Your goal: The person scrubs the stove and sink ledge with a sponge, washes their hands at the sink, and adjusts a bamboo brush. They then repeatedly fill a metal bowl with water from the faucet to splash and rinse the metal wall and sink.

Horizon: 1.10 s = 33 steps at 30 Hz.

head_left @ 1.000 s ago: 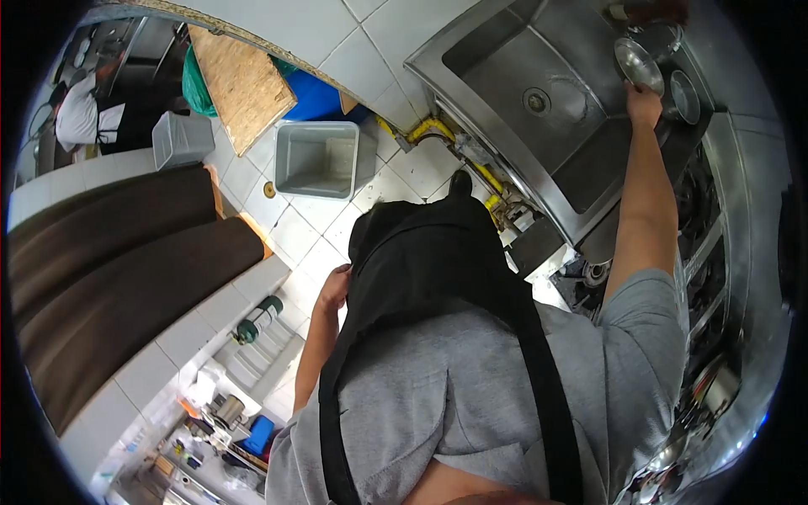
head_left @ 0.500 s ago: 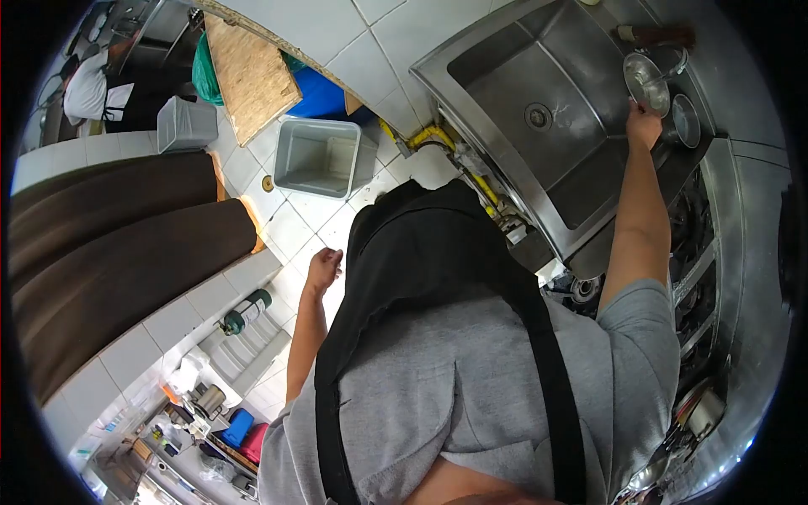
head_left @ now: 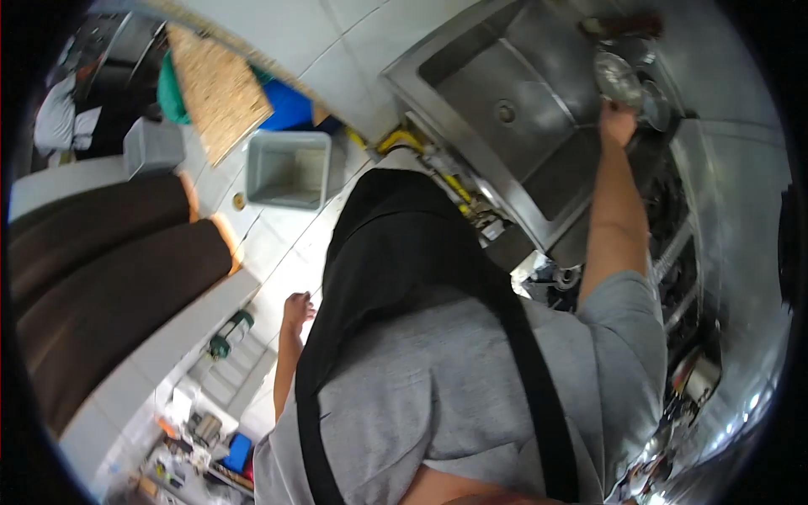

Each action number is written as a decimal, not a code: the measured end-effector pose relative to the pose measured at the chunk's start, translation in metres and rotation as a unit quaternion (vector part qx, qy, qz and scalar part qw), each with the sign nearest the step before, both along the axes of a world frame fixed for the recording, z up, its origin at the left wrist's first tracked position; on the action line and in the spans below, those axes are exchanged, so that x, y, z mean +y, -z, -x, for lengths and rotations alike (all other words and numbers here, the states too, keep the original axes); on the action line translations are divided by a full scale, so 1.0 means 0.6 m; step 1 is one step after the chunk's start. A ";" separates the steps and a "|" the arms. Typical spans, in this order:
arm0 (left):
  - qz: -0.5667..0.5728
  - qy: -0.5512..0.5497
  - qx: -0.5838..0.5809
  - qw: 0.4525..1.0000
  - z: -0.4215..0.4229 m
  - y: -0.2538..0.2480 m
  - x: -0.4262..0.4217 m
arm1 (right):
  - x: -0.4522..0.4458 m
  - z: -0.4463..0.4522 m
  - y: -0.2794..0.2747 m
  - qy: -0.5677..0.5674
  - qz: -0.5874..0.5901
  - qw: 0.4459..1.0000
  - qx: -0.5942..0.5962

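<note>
At the far right of the head view, my right hand (head_left: pixel 619 126) reaches past the sink and is closed on the near edge of a shiny metal bowl (head_left: pixel 617 80). A second round metal bowl (head_left: pixel 656 108) sits just to the right of it, by the sink's corner. The sink (head_left: pixel 471 139) is stainless steel with a drain (head_left: pixel 505 111) in its basin. My left hand (head_left: pixel 299 311) hangs low at my side over the tiled floor, fingers loosely bent and apart, with nothing visible in it. The picture is slightly blurred.
A grey plastic bin (head_left: pixel 289 168) stands on the floor beside a wooden board (head_left: pixel 215 93). Yellow pipes (head_left: pixel 400 139) run under the sink. Stove burners (head_left: pixel 669 210) lie below my right arm. A person in white (head_left: pixel 57 118) is at the far left.
The whole view has shifted, with the sink and bins now further left. My right hand stays on the bowl, which has tilted. My left hand appears lower, its fingers looser.
</note>
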<state>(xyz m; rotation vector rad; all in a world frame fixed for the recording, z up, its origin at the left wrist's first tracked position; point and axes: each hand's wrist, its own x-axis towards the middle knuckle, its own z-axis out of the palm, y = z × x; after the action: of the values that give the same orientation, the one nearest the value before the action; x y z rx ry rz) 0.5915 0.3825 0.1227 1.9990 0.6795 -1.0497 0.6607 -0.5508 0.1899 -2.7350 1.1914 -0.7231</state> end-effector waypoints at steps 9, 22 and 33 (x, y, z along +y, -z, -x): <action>0.102 -0.080 -0.052 0.990 -0.046 0.010 -0.038 | 0.041 -0.009 0.008 0.074 -0.033 0.995 -0.060; 0.032 -0.072 0.030 0.996 0.055 0.001 0.020 | 0.126 0.010 -0.008 -0.036 0.128 0.989 -0.063; 0.102 -0.016 0.029 0.994 -0.024 0.132 0.238 | 0.688 0.129 -0.124 -0.193 -0.120 0.956 -0.186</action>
<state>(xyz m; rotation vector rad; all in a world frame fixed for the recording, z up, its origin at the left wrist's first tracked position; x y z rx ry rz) 0.6061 0.5252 0.0433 1.7818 0.6074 -1.1158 0.5831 -0.1382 0.2646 -2.3779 0.5982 -0.9143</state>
